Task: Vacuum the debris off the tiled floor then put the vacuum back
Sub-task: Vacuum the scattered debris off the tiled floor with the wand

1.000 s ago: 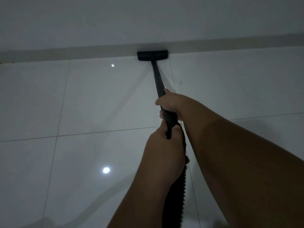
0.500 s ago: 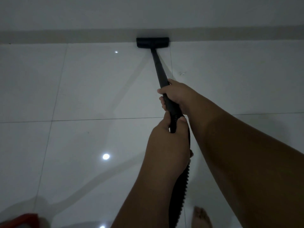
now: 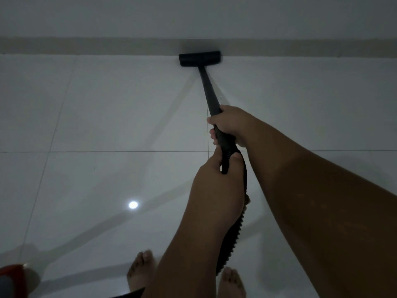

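Observation:
A black vacuum wand (image 3: 208, 91) runs from my hands to its flat black floor head (image 3: 199, 59), which rests on the white tiled floor (image 3: 107, 115) right against the skirting of the far wall. My right hand (image 3: 231, 124) grips the wand higher up. My left hand (image 3: 217, 186) grips the handle end just below it, where the ribbed black hose (image 3: 233, 239) hangs down under my forearm. No debris is visible on the dim, glossy tiles.
The wall and its grey skirting (image 3: 86, 45) bound the floor ahead. A red vacuum body (image 3: 11, 278) shows at the bottom left corner. My bare feet (image 3: 140, 272) stand on the tiles below. A ceiling light reflects on the floor (image 3: 133, 204).
The view has tilted down and back: my feet and the red vacuum body have come into view. The floor head stays against the skirting. Both hands keep their grip.

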